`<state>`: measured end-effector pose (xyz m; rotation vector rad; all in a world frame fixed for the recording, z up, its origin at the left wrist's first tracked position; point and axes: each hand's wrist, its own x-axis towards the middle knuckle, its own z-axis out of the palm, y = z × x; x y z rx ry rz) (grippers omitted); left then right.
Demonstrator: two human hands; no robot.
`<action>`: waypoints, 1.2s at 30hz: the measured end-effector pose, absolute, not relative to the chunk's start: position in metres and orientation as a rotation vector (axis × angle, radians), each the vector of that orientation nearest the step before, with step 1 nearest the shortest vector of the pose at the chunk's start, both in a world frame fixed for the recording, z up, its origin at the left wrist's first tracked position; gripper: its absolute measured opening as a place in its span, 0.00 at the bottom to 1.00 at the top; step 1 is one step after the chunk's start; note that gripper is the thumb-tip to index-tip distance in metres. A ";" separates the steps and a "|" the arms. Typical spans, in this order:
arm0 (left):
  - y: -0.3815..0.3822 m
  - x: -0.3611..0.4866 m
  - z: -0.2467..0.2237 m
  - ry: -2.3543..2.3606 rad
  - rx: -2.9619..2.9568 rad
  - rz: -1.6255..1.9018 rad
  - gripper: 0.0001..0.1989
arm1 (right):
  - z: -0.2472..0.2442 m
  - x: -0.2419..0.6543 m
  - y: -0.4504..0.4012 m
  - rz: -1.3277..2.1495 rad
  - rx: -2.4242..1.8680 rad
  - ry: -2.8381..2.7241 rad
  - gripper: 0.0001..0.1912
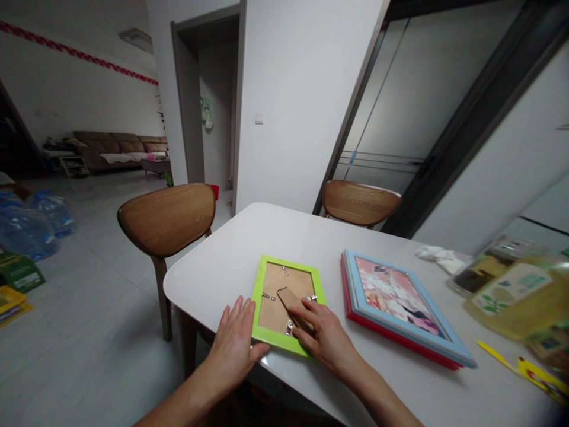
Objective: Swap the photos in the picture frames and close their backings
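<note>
A green picture frame (288, 341) lies face down near the front edge of the white table (231, 261). Its brown backing board (273, 317) shows, with several metal clips and a narrow brown stand (291, 301) across the middle. My left hand (235, 335) rests against the frame's lower left corner, fingers stretched along the side and thumb by the front edge. Over the lower right part lies my right hand (326, 335), its fingers bent onto the stand and the thumb near the bottom clip. The palm hides the frame's lower right side.
To the right is a stack of picture frames, a blue one (351, 279) on top of red. Beyond it are white tissue (438, 258), a yellow liquid bottle (511, 296) and a yellow-handled tool (498, 354). Wooden chairs (171, 216) stand at the left and far side.
</note>
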<state>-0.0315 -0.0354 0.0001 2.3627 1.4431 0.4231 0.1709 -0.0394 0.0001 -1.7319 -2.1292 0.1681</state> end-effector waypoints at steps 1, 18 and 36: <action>-0.035 -0.032 0.000 1.445 2.370 0.403 0.31 | 0.000 0.171 -0.039 0.170 -1.735 -2.139 0.17; -0.022 -0.031 0.004 1.199 2.382 0.572 0.13 | 0.000 0.160 -0.030 0.224 -1.542 -2.185 0.09; -0.023 -0.030 -0.001 1.229 2.365 0.576 0.16 | 0.010 0.114 0.008 -0.040 -1.783 -2.090 0.11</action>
